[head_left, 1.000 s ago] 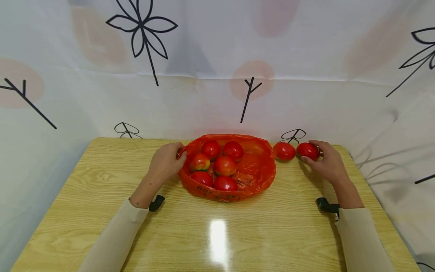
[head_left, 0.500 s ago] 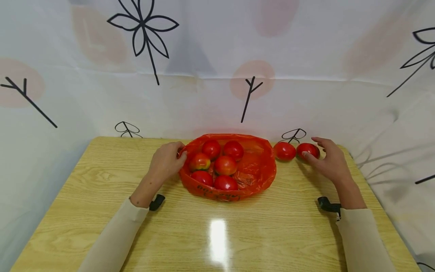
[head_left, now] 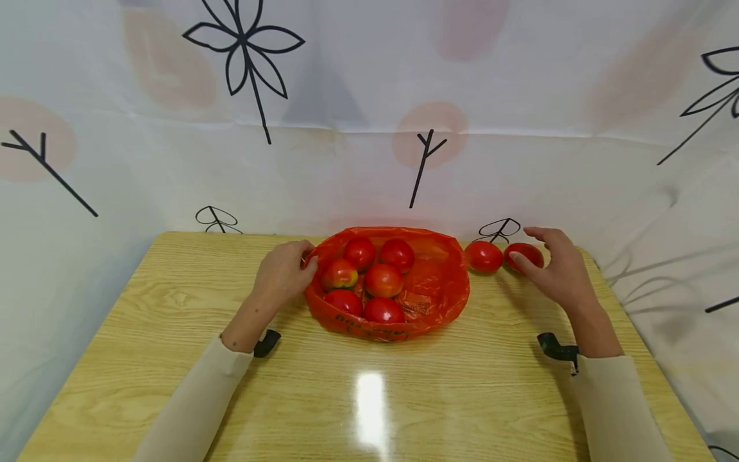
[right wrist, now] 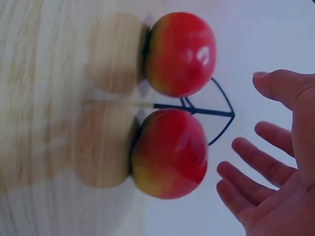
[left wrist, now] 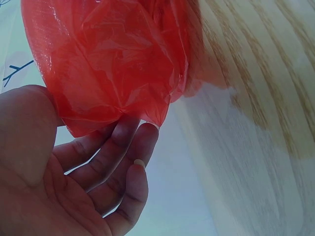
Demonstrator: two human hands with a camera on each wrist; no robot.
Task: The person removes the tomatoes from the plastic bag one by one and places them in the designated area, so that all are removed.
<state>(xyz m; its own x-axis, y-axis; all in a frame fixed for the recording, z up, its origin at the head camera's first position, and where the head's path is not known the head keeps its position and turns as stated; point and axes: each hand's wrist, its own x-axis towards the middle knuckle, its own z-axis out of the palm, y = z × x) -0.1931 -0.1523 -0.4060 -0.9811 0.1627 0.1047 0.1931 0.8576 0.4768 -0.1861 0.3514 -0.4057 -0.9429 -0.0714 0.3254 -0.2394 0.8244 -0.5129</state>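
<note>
An open red plastic bag [head_left: 440, 319] holds six glossy red fruits [head_left: 383, 281]; two loose fruits [head_left: 484, 256] sit right of the bag.

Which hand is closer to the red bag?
Left. The left hand pinches the edge of the bag; the right hand is off to the bag's right, by the outer loose fruit.

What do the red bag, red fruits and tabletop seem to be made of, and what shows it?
Red bag: probably thin, glossy plastic film; it wrinkles and lets light through.
Red fruits: smooth, shiny skin with highlights; real or plastic, the look leaves open.
Tabletop: wood or wood-look laminate, glossy; grain shows, with a bright reflection.
</note>
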